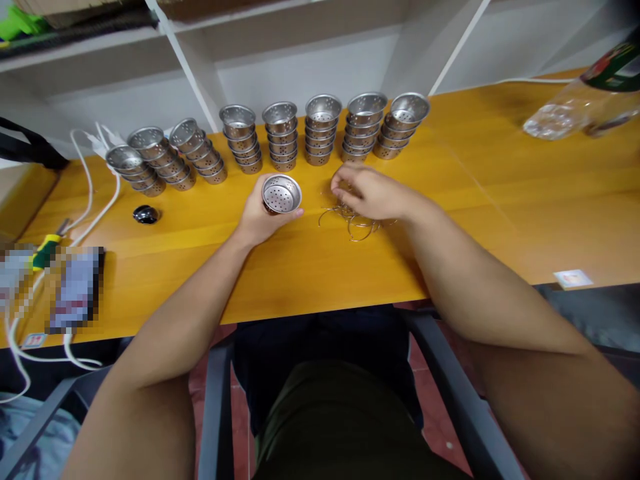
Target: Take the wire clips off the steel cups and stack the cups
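My left hand (259, 215) is wrapped round a perforated metal cup (282, 195), which is held with its mouth up and tilted towards me. To its right, a loose pile of thin curved wires (364, 230) lies on the table. Just over that pile is my right hand (367, 190), its thumb and fingers drawn together in a pinch. Whether a wire is between those fingertips is too fine to make out. Behind both hands stand several stacks of the same perforated cups (323, 130) in a row.
A wooden table (480, 220) runs below white shelving (310, 60). At the left are a shiny black object (147, 214), white cables (90, 230), a phone-like item (75, 290) and a green-yellow handled tool (47, 251). A clear bottle (565, 110) lies at the right back.
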`<state>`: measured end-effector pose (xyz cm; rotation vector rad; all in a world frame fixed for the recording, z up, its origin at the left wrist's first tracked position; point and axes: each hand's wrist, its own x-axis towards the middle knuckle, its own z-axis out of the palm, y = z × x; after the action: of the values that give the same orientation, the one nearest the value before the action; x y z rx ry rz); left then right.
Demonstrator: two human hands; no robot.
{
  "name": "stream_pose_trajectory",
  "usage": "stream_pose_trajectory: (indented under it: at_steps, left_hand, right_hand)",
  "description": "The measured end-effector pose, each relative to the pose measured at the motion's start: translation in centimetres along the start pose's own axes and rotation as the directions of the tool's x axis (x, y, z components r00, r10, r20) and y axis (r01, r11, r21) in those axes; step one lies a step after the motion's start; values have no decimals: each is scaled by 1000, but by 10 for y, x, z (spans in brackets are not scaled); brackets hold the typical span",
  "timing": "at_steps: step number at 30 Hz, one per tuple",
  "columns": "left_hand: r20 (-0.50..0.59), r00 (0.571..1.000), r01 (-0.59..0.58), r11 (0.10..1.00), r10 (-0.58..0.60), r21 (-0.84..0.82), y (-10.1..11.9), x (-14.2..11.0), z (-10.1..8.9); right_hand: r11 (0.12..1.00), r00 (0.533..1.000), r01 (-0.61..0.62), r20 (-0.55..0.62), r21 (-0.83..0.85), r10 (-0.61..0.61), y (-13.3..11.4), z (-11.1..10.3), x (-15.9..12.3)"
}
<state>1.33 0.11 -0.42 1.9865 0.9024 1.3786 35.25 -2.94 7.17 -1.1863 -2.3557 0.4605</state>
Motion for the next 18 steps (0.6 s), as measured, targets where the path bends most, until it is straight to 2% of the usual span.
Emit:
stream_pose_trajectory:
  at_steps: [5,9,14,18]
  left_hand:
    - [55,998,-2,1000,1,10,1,-1,-1]
    - [70,998,12,999,-10,-35,1,-3,-1]
    - [84,996,28,996,-22,-82,1,-5,0]
    - [28,999,27,998,-25,-65,-2,-4,1]
  right_hand:
    - [976,989,-47,-130,212,76,-11,2,-1]
    - [941,969,-102,-183,324,168,-12,11,3]
    - [931,951,-102,-240,351,195,-4,18,8]
    - [934,938,-96,-282,345,200,-1,19,11]
